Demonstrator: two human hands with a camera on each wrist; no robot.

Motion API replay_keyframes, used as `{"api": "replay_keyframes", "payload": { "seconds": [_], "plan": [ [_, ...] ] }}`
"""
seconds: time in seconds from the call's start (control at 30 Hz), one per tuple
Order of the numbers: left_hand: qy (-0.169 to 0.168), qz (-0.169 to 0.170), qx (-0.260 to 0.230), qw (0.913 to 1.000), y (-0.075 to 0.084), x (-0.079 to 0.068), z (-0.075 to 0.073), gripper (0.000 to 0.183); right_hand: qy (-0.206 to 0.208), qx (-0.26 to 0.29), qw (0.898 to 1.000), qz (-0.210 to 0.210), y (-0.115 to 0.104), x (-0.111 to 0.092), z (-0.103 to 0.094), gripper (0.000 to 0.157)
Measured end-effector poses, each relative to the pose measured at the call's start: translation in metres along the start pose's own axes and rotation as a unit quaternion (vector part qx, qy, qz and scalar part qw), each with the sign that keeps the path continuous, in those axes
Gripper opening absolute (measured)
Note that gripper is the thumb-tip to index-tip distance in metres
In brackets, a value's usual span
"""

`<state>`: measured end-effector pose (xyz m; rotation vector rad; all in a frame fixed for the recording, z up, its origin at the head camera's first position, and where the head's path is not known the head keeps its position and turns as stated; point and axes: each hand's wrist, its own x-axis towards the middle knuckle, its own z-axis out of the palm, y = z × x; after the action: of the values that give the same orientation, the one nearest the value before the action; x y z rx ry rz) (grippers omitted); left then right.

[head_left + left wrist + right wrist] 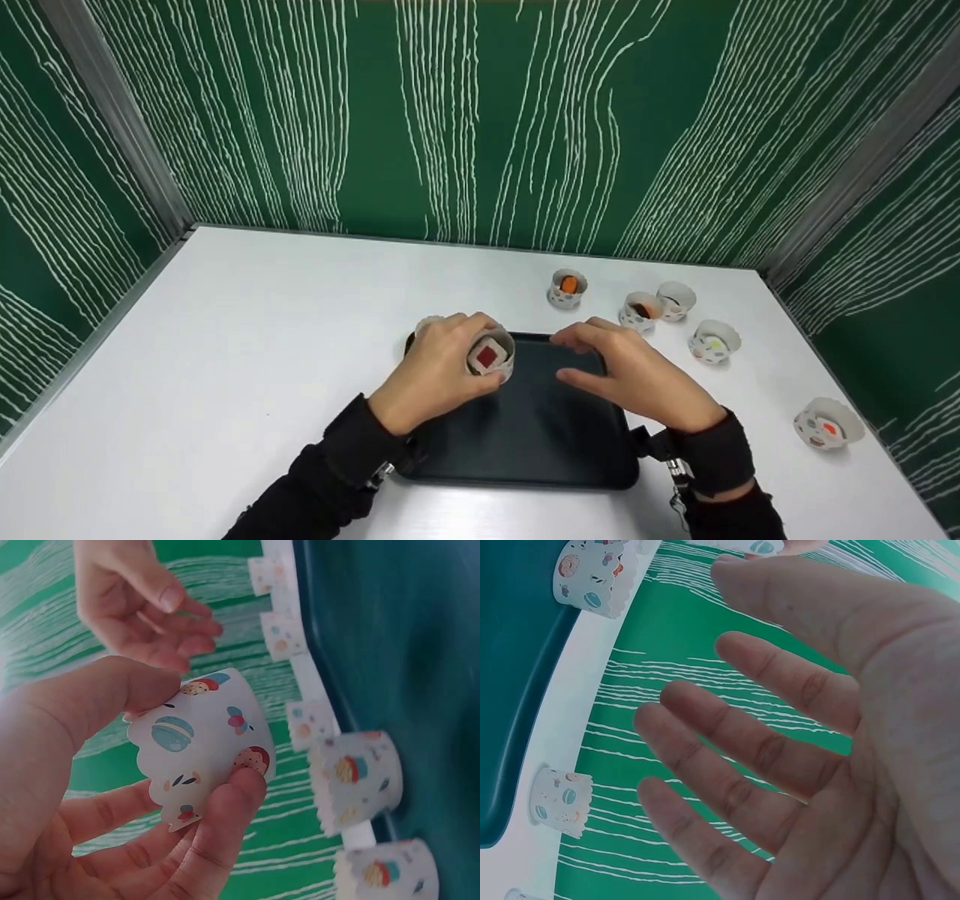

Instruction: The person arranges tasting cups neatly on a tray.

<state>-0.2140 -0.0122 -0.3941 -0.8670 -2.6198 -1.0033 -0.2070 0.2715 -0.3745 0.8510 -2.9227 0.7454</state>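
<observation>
- Your left hand grips a patterned paper cup, thumb on one side and fingers on the other, above the far part of the dark tray.
- Inside that cup you have a white square piece with a red centre.
- Your right hand is released and holds nothing, its fingers loosely spread over the tray's right side, apart from the paper cup.
- Two more cups stand on the tray, near its edge; from the head view, your left hand mostly hides them.
- To your right, five cups stand on the white table; the farthest left holds an orange piece, two sit just beside each other, and the nearest holds something red.
- Around you stand green panels with wavy white lines.
</observation>
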Motion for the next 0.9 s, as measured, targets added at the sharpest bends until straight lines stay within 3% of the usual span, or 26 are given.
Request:
{"api": "replay_keyframes", "payload": {
  "seconds": [0.33, 0.67, 0.9],
  "plan": [
    [-0.029, 0.0, -0.034, 0.999, 0.004, 0.007, 0.02, 0.045, 0.005, 0.001, 1.0, -0.005, 0.0, 0.0, 0.002, 0.038],
    [-0.019, 0.02, -0.013, 0.9995, 0.004, 0.009, 0.031, 0.043, 0.005, -0.004, 1.0, -0.009, -0.002, 0.002, 0.004, 0.036],
    [-0.022, 0.022, -0.032, 0.999, 0.004, 0.01, 0.032, 0.043, 0.003, 0.002, 0.999, -0.033, -0.002, 0.004, 0.007, 0.033]
  ]
}}
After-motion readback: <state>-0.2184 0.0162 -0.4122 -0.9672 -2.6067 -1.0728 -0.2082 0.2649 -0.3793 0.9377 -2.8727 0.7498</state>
